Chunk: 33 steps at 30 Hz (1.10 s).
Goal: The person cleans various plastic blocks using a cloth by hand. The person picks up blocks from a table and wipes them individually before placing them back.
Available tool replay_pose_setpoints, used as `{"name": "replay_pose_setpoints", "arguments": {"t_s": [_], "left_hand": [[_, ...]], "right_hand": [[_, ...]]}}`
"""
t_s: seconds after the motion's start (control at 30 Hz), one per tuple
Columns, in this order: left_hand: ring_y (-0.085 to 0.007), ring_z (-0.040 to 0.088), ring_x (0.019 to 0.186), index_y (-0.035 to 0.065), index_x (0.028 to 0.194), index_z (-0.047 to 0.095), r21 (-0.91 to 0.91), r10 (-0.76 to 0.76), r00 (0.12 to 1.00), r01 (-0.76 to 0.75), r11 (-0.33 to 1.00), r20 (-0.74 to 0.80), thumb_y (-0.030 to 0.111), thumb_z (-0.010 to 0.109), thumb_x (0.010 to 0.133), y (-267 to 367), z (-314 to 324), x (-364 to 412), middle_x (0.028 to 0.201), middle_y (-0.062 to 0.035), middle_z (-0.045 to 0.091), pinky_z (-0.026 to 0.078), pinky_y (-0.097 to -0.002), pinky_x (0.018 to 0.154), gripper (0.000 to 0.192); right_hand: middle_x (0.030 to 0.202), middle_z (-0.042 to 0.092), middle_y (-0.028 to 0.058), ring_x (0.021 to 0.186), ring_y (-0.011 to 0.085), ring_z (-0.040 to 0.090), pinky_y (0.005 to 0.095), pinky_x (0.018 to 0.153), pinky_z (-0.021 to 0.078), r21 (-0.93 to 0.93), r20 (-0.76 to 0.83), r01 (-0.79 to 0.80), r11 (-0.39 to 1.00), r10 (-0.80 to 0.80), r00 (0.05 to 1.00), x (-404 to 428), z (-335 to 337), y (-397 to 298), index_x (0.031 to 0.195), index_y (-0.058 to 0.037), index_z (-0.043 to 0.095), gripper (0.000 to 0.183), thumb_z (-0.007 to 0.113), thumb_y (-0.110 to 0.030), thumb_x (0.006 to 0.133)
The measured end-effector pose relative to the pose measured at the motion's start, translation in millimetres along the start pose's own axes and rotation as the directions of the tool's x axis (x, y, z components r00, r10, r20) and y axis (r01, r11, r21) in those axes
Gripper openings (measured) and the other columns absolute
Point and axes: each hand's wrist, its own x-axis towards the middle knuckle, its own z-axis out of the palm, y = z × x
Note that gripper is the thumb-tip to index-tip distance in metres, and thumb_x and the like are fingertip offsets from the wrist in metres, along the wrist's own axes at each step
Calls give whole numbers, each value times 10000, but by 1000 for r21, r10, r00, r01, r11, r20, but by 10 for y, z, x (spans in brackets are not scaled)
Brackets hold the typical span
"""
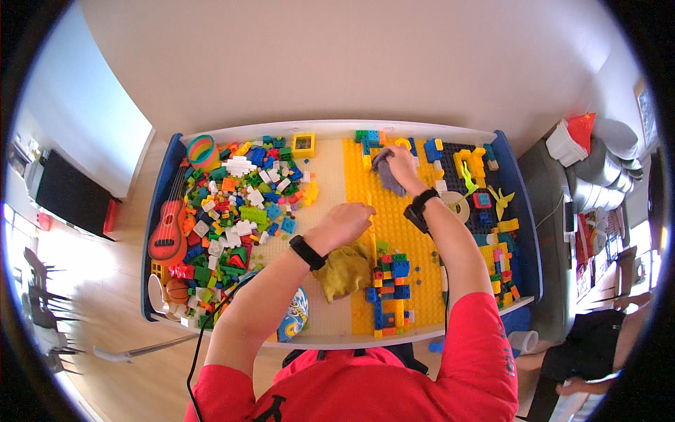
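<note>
A grey cloth (389, 174) is gripped in my right hand (403, 168) on the yellow studded baseplate (422, 221). My left hand (350, 221) touches the near end of an upright yellow strip (370, 211) at that baseplate's left part; whether its fingers hold the strip is unclear. A crumpled olive-yellow cloth (345, 271) lies just below my left hand, partly over the pale baseplate (329, 174). Nearer the front edge, a structure of coloured toy bricks (389, 295) stands on the yellow baseplate. Further toy bricks (372, 138) stand at the back, beyond the grey cloth.
A large pile of loose toy bricks (232, 211), a red toy guitar (169, 232) and a rainbow spring (202, 151) fill the left side. On the right, a roll of tape (457, 208) and brick builds sit on a black baseplate (456, 153). Another person (590, 343) is at lower right.
</note>
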Motion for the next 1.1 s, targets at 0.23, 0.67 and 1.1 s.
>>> {"name": "replay_pose_setpoints", "arguments": {"t_s": [0.23, 0.67, 1.1], "left_hand": [[-315, 579, 873, 52, 1022, 571, -13, 5, 1000, -5, 1000, -30, 184, 549, 806, -8, -49, -36, 895, -152, 602, 462, -408, 755, 254], [-310, 582, 866, 52, 1005, 573, 16, -35, 999, 35, 999, -5, 197, 539, 807, -5, -17, -9, 884, -144, 599, 459, -418, 745, 248], [-342, 595, 786, 36, 872, 588, 9, -6, 998, 6, 1000, -58, 152, 545, 774, 1, -55, -58, 773, -168, 602, 471, -435, 657, 158]], "right_hand": [[1000, 568, 179, 965, 361, 517, 443, 804, 425, -157, -154, -119, 980, 95, 984, 280, -385, 243, 987, -53, 589, 245, 518, -175, 786], [1074, 516, 158, 1006, 346, 489, 421, 838, 424, -369, 123, 52, 928, -6, 992, 322, -104, 425, 941, -30, 593, 234, 563, -134, 734], [821, 615, 160, 808, 320, 586, 385, 702, 456, -144, 743, 53, 988, 73, 666, -172, -613, -284, 838, -22, 626, 288, 598, -284, 722]]}}
